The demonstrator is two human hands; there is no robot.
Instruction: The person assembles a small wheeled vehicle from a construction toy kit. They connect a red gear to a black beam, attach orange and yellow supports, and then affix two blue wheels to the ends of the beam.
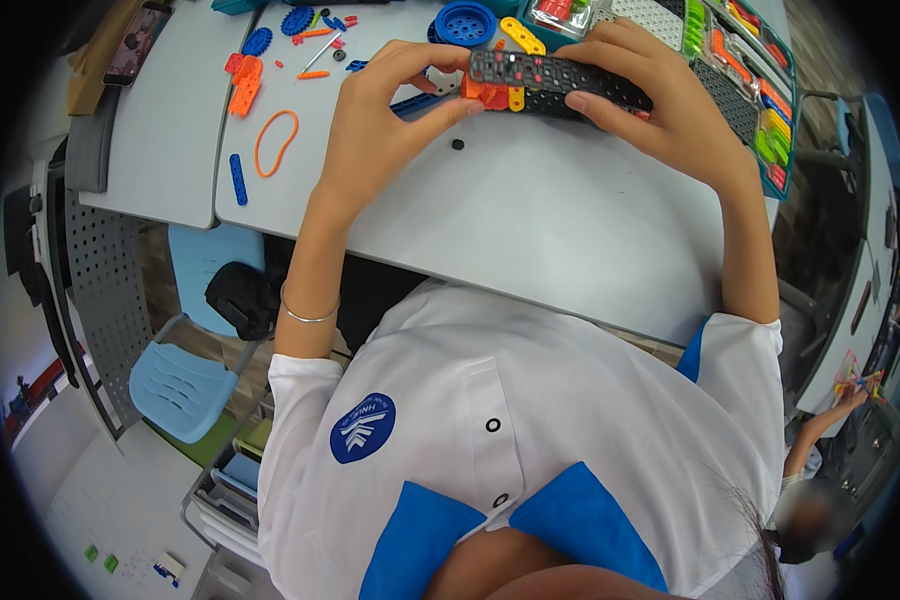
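Both my hands grip a model of plastic building parts at the far side of the table. Its upper part is a long black perforated beam dotted with pink pegs. Under the beam's left end sits an orange connector block, beside a small yellow piece. My left hand pinches the left end between thumb and fingers. My right hand wraps round the right end, thumb on the near side and fingers over the far side. Parts of the model's underside are hidden by the beam and my fingers.
A blue wheel and a yellow beam lie beyond the model. Orange parts, an orange band, a blue beam and a black bushing lie nearer. A teal parts tray stands right.
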